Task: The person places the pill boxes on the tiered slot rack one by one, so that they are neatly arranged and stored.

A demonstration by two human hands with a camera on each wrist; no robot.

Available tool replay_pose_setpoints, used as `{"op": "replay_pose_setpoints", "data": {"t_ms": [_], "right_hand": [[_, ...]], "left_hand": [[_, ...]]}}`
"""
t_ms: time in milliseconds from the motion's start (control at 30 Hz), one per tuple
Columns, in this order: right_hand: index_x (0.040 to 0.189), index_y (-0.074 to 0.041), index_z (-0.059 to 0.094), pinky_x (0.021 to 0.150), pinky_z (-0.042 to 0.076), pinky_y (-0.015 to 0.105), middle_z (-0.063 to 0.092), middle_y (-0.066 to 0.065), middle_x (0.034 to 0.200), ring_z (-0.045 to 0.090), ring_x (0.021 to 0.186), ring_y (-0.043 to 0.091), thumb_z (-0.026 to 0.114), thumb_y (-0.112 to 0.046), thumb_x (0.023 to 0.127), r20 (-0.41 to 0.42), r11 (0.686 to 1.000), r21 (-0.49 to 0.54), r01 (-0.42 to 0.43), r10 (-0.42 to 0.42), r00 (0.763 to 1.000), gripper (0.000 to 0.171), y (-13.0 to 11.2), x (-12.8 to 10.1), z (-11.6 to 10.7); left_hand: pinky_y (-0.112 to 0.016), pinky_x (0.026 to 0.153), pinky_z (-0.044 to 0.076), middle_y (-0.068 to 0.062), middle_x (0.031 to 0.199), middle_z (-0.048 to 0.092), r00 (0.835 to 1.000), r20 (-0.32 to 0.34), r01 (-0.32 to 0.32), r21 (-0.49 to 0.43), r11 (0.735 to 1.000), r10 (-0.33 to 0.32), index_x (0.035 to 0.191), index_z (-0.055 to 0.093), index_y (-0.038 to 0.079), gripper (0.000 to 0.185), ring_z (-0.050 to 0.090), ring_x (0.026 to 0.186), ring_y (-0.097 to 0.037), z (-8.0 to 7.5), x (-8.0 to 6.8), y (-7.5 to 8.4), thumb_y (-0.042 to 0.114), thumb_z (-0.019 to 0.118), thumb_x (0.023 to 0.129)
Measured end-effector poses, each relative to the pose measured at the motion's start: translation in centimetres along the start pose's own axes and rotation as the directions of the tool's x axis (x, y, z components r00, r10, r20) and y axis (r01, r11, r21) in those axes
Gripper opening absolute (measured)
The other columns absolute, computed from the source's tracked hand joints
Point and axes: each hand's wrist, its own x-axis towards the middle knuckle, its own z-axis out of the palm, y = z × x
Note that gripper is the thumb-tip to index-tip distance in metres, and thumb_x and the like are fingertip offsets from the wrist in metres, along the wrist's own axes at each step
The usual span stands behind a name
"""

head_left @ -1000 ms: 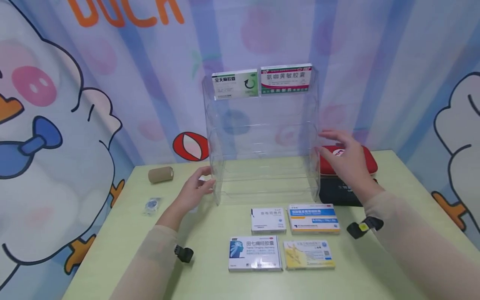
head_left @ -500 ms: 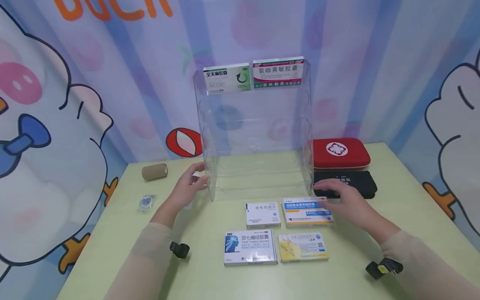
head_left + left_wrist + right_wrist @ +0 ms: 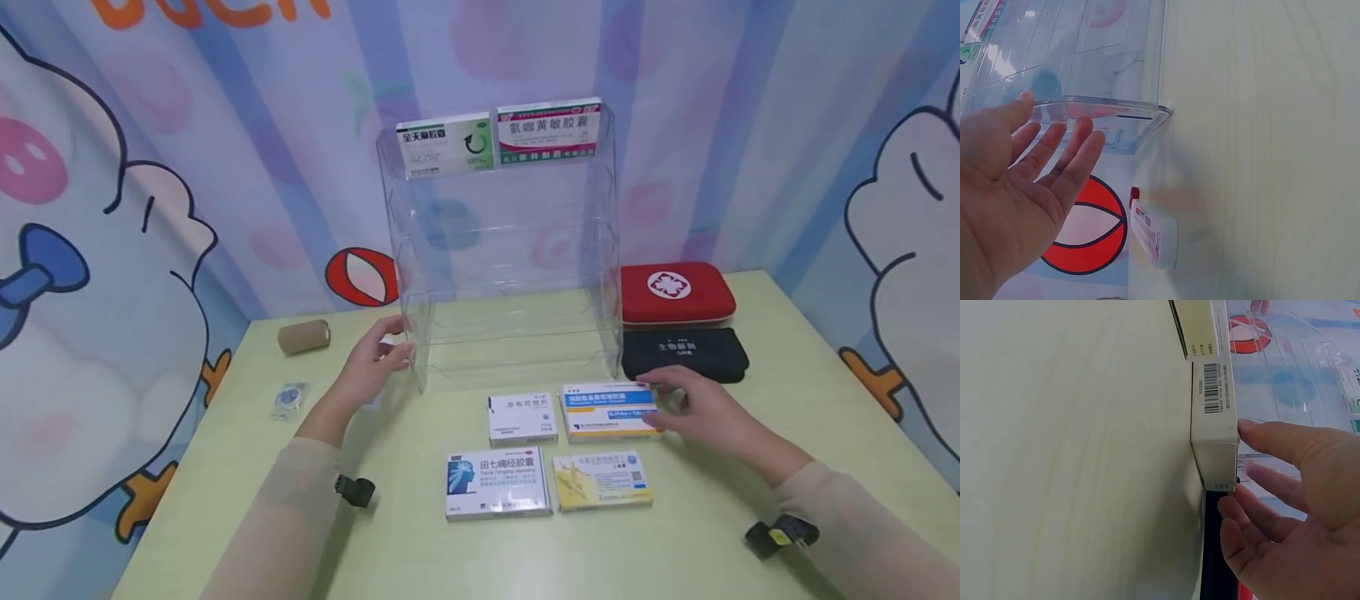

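Right hand (image 3: 693, 408) now down from rack (image 3: 510, 250) side, relaxed fingers touching blue-striped box (image 3: 609, 411); left hand (image 3: 372, 367) flat against rack's left wall.

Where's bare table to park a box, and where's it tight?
Free: front-left table between the left hand and near edge; front right beyond the right hand. Crowded: four boxes before the clear rack, including the blue-striped box that the right hand touches; red case and black pouch beside the rack.
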Motion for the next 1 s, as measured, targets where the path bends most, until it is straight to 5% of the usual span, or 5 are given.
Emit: {"op": "replay_pose_setpoints", "data": {"t_ms": [200,600,800,1000], "right_hand": [[0.144,-0.006,0.059,0.082,0.055,0.030,0.063,0.016,0.131,0.059,0.109,0.027,0.087,-0.034,0.083,0.024,0.999,-0.009,-0.031,0.032,0.999,0.072,0.2,0.1,-0.3],[0.130,-0.004,0.068,0.091,0.061,0.049,0.063,0.018,0.127,0.062,0.109,0.031,0.095,-0.035,0.073,-0.043,0.997,-0.047,-0.055,0.053,0.998,0.071,-0.1,-0.3,-0.6],[0.127,-0.006,0.065,0.084,0.063,0.043,0.068,0.018,0.121,0.066,0.104,0.031,0.095,-0.030,0.073,-0.060,0.998,-0.023,-0.064,0.062,0.996,0.066,-0.7,-0.4,-0.9],[0.122,-0.010,0.068,0.083,0.064,0.040,0.070,0.016,0.119,0.071,0.097,0.026,0.087,-0.019,0.083,-0.111,0.999,0.001,-0.050,0.050,0.993,0.044,-1.0,-0.3,-1.8]], "left_hand": [[-0.043,0.103,0.057,-0.011,0.153,0.044,1.000,-0.006,-0.024,-0.009,1.000,0.024,0.155,0.040,0.018,0.055,0.061,0.123,-0.032,-0.1,0.1,-0.2,0.030,0.061,0.105],[-0.041,0.101,0.059,-0.008,0.152,0.044,1.000,-0.017,-0.010,0.011,1.000,0.010,0.155,0.040,0.019,0.053,0.061,0.121,-0.030,0.6,0.2,0.1,0.026,0.059,0.107],[-0.043,0.101,0.059,-0.012,0.152,0.044,0.999,-0.021,-0.028,0.019,0.999,0.028,0.156,0.039,0.014,0.053,0.061,0.120,-0.032,0.5,0.2,0.0,0.021,0.058,0.107],[-0.042,0.101,0.059,-0.009,0.150,0.044,0.999,-0.033,-0.016,0.037,0.999,0.017,0.155,0.039,0.017,0.053,0.061,0.118,-0.030,0.1,-0.1,0.0,0.024,0.058,0.107]]}}
